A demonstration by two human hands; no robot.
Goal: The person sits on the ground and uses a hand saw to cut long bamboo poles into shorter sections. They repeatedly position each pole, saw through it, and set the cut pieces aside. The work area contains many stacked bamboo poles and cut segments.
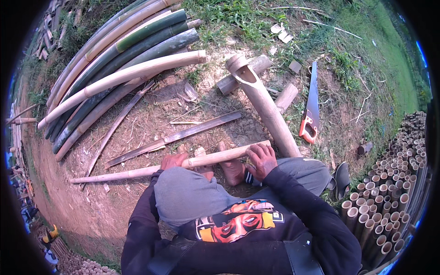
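A pale, peeled bamboo pole [213, 158] lies crosswise in front of my bent legs, over my bare feet. It tapers toward its left end, which reaches the dirt. My left hand [173, 161] is closed around its middle, beside my left knee. Near the thicker right end, my right hand [261, 162] rests with curled fingers over the pole, gripping it. That end comes close to a thick bamboo post [268, 110], which leans on a short log [228, 84] and has an opening cut near its top.
A handsaw [311, 103] with an orange handle lies right of the post. Bamboo poles [137, 57], green and pale, are piled at upper left. Split bamboo strips [178, 137] lie on the dirt ahead. Stacked cut bamboo [380, 201] stands at right, near a sandal [342, 180].
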